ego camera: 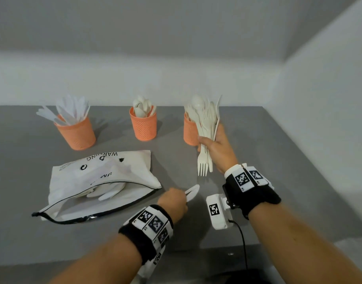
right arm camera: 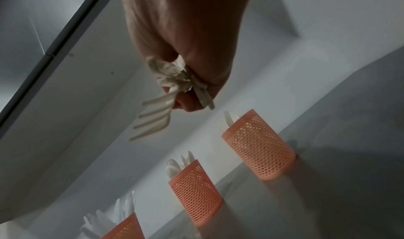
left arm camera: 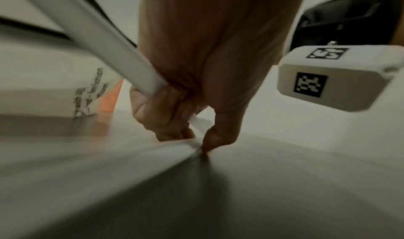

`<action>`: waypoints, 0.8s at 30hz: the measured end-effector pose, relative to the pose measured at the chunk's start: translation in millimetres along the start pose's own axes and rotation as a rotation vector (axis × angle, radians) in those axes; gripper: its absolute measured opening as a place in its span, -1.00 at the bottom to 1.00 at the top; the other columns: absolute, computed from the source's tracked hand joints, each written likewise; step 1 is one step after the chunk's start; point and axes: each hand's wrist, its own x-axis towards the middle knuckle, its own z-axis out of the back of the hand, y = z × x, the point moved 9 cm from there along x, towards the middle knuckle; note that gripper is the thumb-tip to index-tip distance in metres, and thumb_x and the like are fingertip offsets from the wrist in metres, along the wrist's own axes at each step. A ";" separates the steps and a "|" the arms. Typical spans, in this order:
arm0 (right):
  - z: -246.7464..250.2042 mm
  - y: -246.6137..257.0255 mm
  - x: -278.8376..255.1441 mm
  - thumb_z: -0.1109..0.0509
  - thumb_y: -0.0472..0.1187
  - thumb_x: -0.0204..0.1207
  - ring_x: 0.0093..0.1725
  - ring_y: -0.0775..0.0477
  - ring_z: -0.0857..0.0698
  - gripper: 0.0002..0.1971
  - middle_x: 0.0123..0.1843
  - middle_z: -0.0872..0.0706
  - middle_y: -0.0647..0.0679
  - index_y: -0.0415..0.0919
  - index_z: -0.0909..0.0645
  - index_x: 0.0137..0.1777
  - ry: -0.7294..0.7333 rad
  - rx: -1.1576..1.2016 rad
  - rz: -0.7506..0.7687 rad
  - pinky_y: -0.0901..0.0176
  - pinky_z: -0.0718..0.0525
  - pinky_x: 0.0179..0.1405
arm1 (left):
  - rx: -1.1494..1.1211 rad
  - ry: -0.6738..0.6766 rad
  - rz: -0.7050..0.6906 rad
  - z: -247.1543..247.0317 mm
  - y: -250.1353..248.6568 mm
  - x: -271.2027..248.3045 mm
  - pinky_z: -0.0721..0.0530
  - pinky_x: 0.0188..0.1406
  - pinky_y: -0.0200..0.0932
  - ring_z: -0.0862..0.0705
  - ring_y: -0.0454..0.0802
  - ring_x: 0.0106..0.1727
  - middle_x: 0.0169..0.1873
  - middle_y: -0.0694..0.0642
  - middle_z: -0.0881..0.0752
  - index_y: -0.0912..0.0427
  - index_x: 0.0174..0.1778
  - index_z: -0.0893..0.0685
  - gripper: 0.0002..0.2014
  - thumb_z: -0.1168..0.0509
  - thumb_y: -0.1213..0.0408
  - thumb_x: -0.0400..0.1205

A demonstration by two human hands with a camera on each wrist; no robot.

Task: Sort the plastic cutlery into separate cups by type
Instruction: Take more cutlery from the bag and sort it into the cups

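Observation:
Three orange mesh cups stand in a row at the back: the left cup [ego camera: 75,132] holds white knives, the middle cup [ego camera: 143,126] spoons, and the right cup [ego camera: 189,130] is partly hidden. My right hand [ego camera: 206,146] grips a bundle of cream cutlery [ego camera: 204,119] upright in front of the right cup, with one fork's tines [ego camera: 203,169] pointing down. Low over the table, my left hand [ego camera: 182,198] pinches a single white piece [ego camera: 192,192]; its type is unclear. The right wrist view shows that grip [right arm camera: 190,97] above the cups [right arm camera: 260,144].
A white zip pouch [ego camera: 98,181] lies open at the front left with more white cutlery inside. The grey table [ego camera: 258,140] ends at white walls behind and to the right. A wrist camera box [ego camera: 217,212] with a black cable hangs under my right wrist.

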 end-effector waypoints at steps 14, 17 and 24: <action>-73.7 37.0 35.5 -0.37 -0.35 0.36 -0.19 -0.07 -0.60 -0.44 0.04 -0.59 -0.02 -0.04 -0.39 0.37 0.108 0.035 0.105 0.00 -0.62 -0.20 | -0.765 -0.300 -0.074 191.5 95.4 -61.0 -0.54 -0.22 -0.08 -0.53 0.08 -0.31 -0.33 0.14 -0.57 0.17 -0.31 -0.51 -0.79 -0.14 0.34 0.66; -108.1 41.4 37.8 -0.37 -0.38 0.39 0.15 -0.12 -0.61 -0.38 0.22 -0.62 -0.02 -0.05 -0.34 0.45 0.198 0.025 0.116 -0.09 -0.56 0.19 | -0.966 -0.485 -0.148 247.4 150.4 -52.2 -0.47 -0.16 -0.06 -0.51 0.03 -0.23 -0.32 0.05 -0.63 0.10 -0.22 -0.53 -0.81 -0.12 0.29 0.70; -160.9 37.2 61.0 -0.30 -0.50 0.48 0.37 -0.01 -0.56 -0.38 0.39 -0.56 0.00 0.14 -0.30 0.38 0.272 0.037 0.104 -0.03 -0.53 0.39 | -1.015 -0.978 -0.106 300.5 270.6 -22.9 -0.62 -0.09 -0.14 -0.64 -0.11 -0.23 -0.28 0.00 -0.66 0.04 -0.16 -0.41 -0.75 0.03 0.45 0.70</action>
